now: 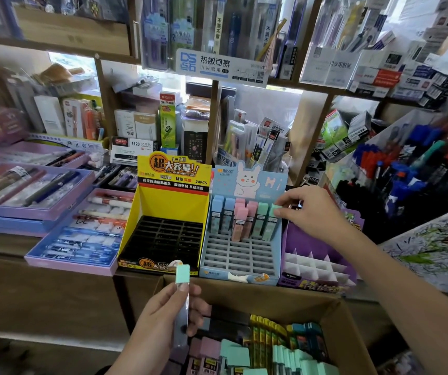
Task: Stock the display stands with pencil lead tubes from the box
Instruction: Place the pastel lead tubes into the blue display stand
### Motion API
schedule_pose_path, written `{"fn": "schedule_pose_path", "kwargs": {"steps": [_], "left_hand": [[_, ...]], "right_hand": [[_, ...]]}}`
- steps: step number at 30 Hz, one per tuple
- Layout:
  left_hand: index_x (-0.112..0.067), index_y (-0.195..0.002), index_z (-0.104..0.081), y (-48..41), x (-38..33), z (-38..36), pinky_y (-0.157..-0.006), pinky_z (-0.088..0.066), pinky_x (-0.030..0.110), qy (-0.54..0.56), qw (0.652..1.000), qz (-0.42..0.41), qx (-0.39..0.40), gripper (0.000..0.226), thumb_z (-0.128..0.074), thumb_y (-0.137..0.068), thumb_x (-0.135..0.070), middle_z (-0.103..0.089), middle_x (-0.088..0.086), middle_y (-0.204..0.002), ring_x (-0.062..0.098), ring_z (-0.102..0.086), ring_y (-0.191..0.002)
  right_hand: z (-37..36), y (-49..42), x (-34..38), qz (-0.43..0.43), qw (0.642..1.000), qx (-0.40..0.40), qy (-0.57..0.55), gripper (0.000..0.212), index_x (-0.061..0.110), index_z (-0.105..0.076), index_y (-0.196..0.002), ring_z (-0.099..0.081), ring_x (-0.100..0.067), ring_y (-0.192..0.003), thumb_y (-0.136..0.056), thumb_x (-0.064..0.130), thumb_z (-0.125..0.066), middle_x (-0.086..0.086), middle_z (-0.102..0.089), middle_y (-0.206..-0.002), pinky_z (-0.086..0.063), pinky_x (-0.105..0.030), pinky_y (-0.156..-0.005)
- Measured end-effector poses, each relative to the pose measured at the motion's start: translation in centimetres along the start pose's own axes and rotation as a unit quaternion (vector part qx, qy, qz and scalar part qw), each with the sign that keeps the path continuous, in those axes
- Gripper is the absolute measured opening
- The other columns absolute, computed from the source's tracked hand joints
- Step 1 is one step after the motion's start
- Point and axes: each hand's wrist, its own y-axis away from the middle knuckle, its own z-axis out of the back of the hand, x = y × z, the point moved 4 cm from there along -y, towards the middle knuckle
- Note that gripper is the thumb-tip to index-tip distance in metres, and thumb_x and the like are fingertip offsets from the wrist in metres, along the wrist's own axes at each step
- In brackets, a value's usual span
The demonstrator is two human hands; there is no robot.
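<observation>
Brown cardboard box (244, 289): nearest the viewer, open-topped, below the counter edge.
Box contents (233, 353): many slim lead tubes standing packed together, with mint, pink, teal and yellow-green caps.
Left hand (158, 320): curled round one tube, thumb across the front, held upright above the box.
Clear plastic tube with mint cap (183, 274): in the left hand's grip, cap uppermost, clear of every stand.
Handling, judged: light, rigid, smooth-sided plastic, so likely to slip in a loose pinch. The leads inside are brittle and a drop is to be avoided.
Hold point, judged: the square cap or the upper body, leaving the lower end free to enter a slot.
Yellow card display stand with black slotted tray (171, 201): on the counter beyond the box, no tubes in its slots.
Pale blue rabbit-print display stand (239, 253): just right of the yellow one, back rows filled, front rows vacant.
Right hand (309, 209): fingertips pinching the cap of the rightmost rear tube.
Mint-capped tube in the blue stand (270, 226): upright in a slot, whether fully seated cannot be told.
Purple stand with white dividers (304, 239): right of the blue one, no tubes visible in it.
Wooden shelving (114, 85): farthest back, crowded with boxed stationery.
</observation>
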Motion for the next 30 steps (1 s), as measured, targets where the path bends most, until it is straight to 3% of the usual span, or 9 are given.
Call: {"fn": "schedule_pose_path", "kwargs": {"steps": [4,9,12,16,20,23,26,28,30], "left_hand": [[0.01,-0.104,-0.061,0.0,0.0,0.0,-0.041,-0.039,0.028,0.003,1.0,0.005,-0.003,0.032,-0.049,-0.1,-0.019,-0.066,0.024,-0.072,0.025,-0.057,-0.051],[0.01,-0.103,-0.062,-0.1,0.1,0.0,-0.04,-0.038,0.028,0.007,1.0,0.008,-0.009,0.033,-0.052,-0.097,-0.021,-0.065,0.023,-0.071,0.025,-0.056,-0.05],[0.01,-0.103,-0.062,-0.2,0.2,0.0,-0.04,-0.036,0.027,0.009,1.0,0.011,-0.013,0.031,-0.05,-0.099,-0.019,-0.064,0.023,-0.07,0.025,-0.055,-0.049],[0.009,-0.101,-0.065,-0.2,0.1,0.0,-0.041,-0.037,0.027,0.011,1.0,0.015,-0.005,0.038,-0.057,-0.088,-0.026,-0.064,0.024,-0.071,0.026,-0.055,-0.051],[0.008,-0.1,-0.07,-0.3,0.3,0.2,-0.043,-0.038,0.028,0.023,0.999,0.029,-0.003,0.044,-0.058,-0.086,-0.032,-0.064,0.025,-0.072,0.028,-0.056,-0.052],[0.009,-0.104,-0.069,-0.9,0.7,0.2,-0.04,-0.038,0.028,0.038,0.998,0.055,-0.013,0.052,-0.046,-0.099,-0.037,-0.063,0.024,-0.071,0.028,-0.056,-0.048],[0.01,-0.108,-0.065,-1.2,0.7,-0.1,-0.037,-0.036,0.026,0.05,0.996,0.067,-0.011,0.057,-0.03,-0.108,-0.035,-0.062,0.024,-0.066,0.026,-0.054,-0.043],[0.011,-0.11,-0.065,-1.2,0.4,-0.4,-0.038,-0.037,0.027,0.047,0.998,0.049,-0.004,0.055,-0.03,-0.108,-0.031,-0.062,0.024,-0.066,0.026,-0.055,-0.044],[0.008,-0.108,-0.071,-1.1,-0.2,-0.8,-0.042,-0.041,0.03,0.029,0.999,0.02,0.005,0.048,-0.04,-0.104,-0.029,-0.064,0.025,-0.072,0.027,-0.058,-0.051]], "right_hand": [[-0.3,0.1,0.0,0.003,1.0,-0.002,0.005,0.013,0.021,-0.075,-0.094,-0.062,0.0,-0.083,-0.085,0.017,-0.083,0.008,-0.07,-0.086,-0.039,-0.005,-0.07],[-0.7,-0.1,0.4,0.041,0.997,0.021,0.063,0.006,0.018,-0.075,-0.094,-0.056,-0.005,-0.08,-0.089,0.016,-0.078,0.008,-0.064,-0.084,-0.042,-0.02,-0.069],[-1.2,-0.3,0.4,0.056,0.993,0.034,0.1,0.005,0.017,-0.077,-0.096,-0.054,-0.013,-0.087,-0.091,0.017,-0.075,0.009,-0.062,-0.083,-0.044,-0.031,-0.079],[-1.2,-0.3,0.1,0.055,0.993,0.018,0.1,0.007,0.018,-0.078,-0.097,-0.055,-0.017,-0.097,-0.092,0.017,-0.074,0.005,-0.068,-0.087,-0.046,-0.034,-0.085],[-0.7,0.2,0.8,0.07,0.992,-0.003,0.103,0.007,0.014,-0.081,-0.093,-0.054,-0.012,-0.087,-0.091,0.015,-0.074,0.004,-0.071,-0.086,-0.048,-0.035,-0.087],[0.4,1.6,1.5,0.085,0.992,-0.072,0.065,0.005,0.011,-0.081,-0.09,-0.061,-0.017,-0.091,-0.089,0.01,-0.077,0.001,-0.074,-0.089,-0.049,-0.035,-0.088],[1.3,4.2,1.7,0.061,0.99,-0.121,-0.025,0.006,0.015,-0.08,-0.09,-0.063,-0.007,-0.088,-0.088,0.01,-0.078,0.009,-0.072,-0.087,-0.051,-0.022,-0.081],[1.1,6.2,1.4,0.031,0.989,-0.107,-0.1,0.008,0.017,-0.08,-0.09,-0.066,-0.007,-0.081,-0.087,0.009,-0.078,0.011,-0.072,-0.083,-0.053,-0.016,-0.073],[0.3,8.4,0.8,-0.006,0.984,-0.065,-0.164,0.011,0.019,-0.079,-0.089,-0.067,-0.011,-0.075,-0.088,0.009,-0.078,0.007,-0.074,-0.079,-0.057,-0.025,-0.07]]}}
